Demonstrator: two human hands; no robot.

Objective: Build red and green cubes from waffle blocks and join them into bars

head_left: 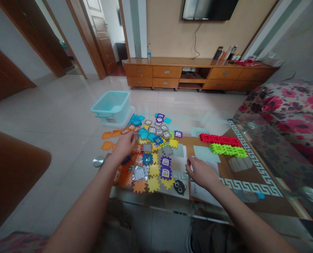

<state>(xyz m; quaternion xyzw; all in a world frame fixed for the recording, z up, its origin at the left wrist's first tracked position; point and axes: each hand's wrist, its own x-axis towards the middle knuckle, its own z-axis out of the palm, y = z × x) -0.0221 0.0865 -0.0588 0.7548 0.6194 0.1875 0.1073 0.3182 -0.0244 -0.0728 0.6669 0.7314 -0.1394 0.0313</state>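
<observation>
My left hand [125,144] is over the left side of a pile of flat toothed interlocking plastic tiles, its fingers bent together beside some orange tiles [116,133] and a turquoise tile [143,133]. Whatever it may grip is hidden by the fingers. Over the glass table, right of the pile, my right hand [201,172] hovers with fingers curled in, and nothing shows in them. Between the hands lie purple window tiles [166,172], yellow tiles [153,170], a blue frame tile [147,158] and grey tiles [168,150].
A stack of red tiles [219,139] and one of lime-green tiles [228,150] lie on the right of the glass table [261,207]. A turquoise plastic bin [112,105] stands beyond the pile. A black round-eyed cutout [180,187] is near the front edge. A flowered sofa [295,102] is at right.
</observation>
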